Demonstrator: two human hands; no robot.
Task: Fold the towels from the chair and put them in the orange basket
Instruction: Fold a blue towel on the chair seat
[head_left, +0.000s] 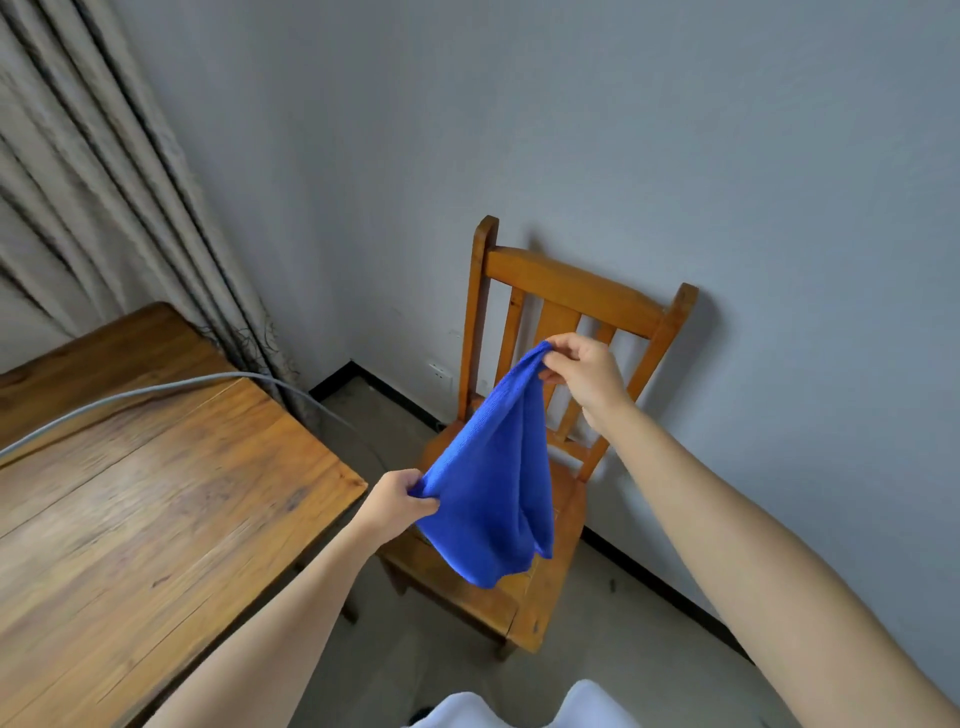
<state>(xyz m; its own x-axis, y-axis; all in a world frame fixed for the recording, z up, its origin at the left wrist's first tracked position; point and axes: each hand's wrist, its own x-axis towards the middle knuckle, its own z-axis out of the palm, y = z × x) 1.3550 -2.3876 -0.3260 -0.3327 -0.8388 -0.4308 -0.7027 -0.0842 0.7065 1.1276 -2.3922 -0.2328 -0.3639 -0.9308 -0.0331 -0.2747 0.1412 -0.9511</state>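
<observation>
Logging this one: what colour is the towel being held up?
Solid bright blue towel, no pattern, clearest in the head view.

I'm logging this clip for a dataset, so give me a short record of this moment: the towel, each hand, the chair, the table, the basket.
blue towel: unfolded, hanging between both hands in front of the chair seat
left hand: pinches the towel's lower edge
right hand: pinches the towel's top corner, raised higher
chair: wooden, backed against the wall
table: wooden, left of the chair, grey cable lying across it
orange basket: not in view
</observation>
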